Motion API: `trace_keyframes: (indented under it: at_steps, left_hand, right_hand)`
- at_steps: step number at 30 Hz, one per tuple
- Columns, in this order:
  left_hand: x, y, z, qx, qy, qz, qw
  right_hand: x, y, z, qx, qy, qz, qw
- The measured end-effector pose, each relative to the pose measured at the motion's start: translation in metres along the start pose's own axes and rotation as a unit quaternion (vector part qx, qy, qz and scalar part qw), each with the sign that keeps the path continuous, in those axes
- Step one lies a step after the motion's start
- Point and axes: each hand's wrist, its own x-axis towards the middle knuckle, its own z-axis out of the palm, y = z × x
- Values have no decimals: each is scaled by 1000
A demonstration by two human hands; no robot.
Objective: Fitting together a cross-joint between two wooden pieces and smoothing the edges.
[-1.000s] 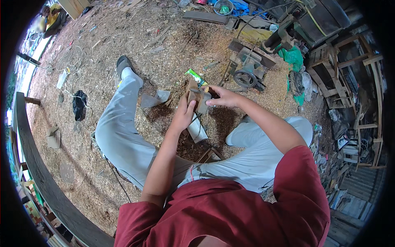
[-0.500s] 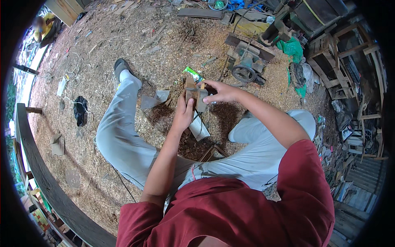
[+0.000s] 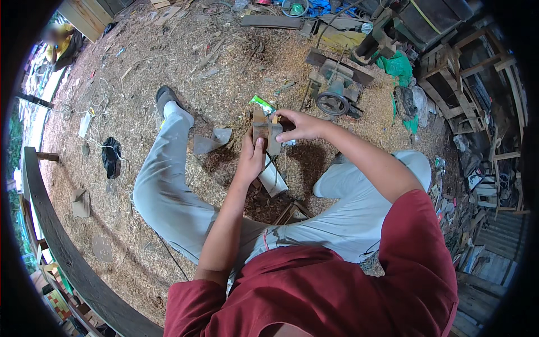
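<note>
Over the space between my knees, both hands come together on a small wooden piece. My left hand [image 3: 250, 161] has its fingers wrapped round a brown wooden block [image 3: 260, 131] from the near left side, thumb up along it. From the right, my right hand [image 3: 298, 126] pinches a greyish flat block [image 3: 274, 139] that lies against the brown one. Whether the two blocks are joined I cannot tell. Below them a pale flat strip [image 3: 273, 181] slants down toward the ground. Just beyond the hands lies a bright green packet [image 3: 261, 104].
Wood shavings cover the ground [image 3: 146, 112]. Ahead to the right stands a machine with a handwheel [image 3: 332, 103]. A grey sheet scrap [image 3: 211, 141] and a black plastic bag [image 3: 111, 154] lie to the left. Wooden frames [image 3: 449, 84] are stacked at the right; a dark beam [image 3: 62, 236] curves along the left.
The blocks have tilted slightly, so the brown one's top looks shorter and the grey one's broad face shows more. Both hands keep their grip in nearly the same place.
</note>
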Motion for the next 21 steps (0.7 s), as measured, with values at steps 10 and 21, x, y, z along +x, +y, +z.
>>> trace_keyframes:
  at_steps: [10, 21]
  left_hand:
    - [-1, -2, -2, 12, -3, -23, 1000]
    - [0, -13, -24, -11, -88, -44, 995]
  right_hand:
    - [2, 2, 2, -20, -9, 13, 1000]
    - [-2, -10, 4, -37, -16, 1, 999]
